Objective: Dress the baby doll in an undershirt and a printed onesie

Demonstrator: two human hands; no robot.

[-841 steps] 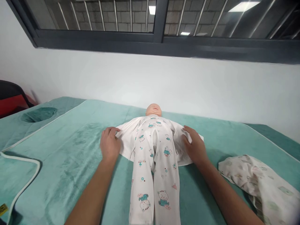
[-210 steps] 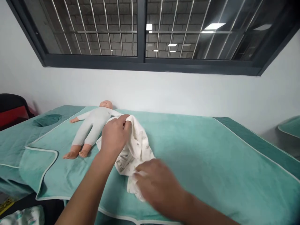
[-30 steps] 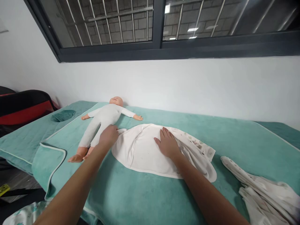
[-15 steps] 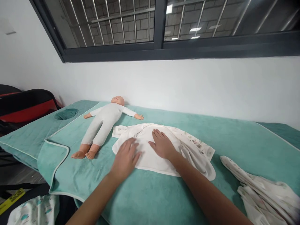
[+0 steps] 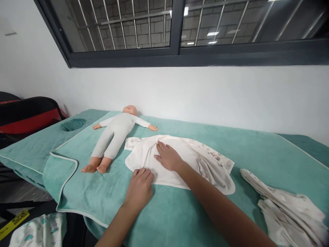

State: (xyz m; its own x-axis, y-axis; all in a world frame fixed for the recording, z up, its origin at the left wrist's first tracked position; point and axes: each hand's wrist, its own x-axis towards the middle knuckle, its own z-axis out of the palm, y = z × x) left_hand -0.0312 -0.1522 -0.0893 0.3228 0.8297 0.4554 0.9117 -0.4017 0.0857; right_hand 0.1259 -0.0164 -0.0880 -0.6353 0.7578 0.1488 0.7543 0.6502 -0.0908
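Observation:
A white baby shirt [image 5: 185, 147] with a small print lies spread on the green cover, its plain inner side largely facing up. My left hand [image 5: 141, 185] is closed at its near left edge, fingertips curled down on the hem. Flat on the middle of the cloth rests my right hand [image 5: 168, 156], fingers stretched out. Left of the shirt, a baby doll [image 5: 115, 127] in a white body suit lies on its back, arms spread and feet towards me.
A crumpled white printed garment [image 5: 290, 209] lies at the right. The green padded cover [image 5: 102, 195] has a white-piped edge and a round hole at the left. A black and red chair [image 5: 28, 116] stands at the left. Behind is a white wall below a barred window [image 5: 123, 55].
My left hand has moved down towards me and closed at the shirt's near edge; its fingers were spread before. My right hand has slid slightly left across the cloth.

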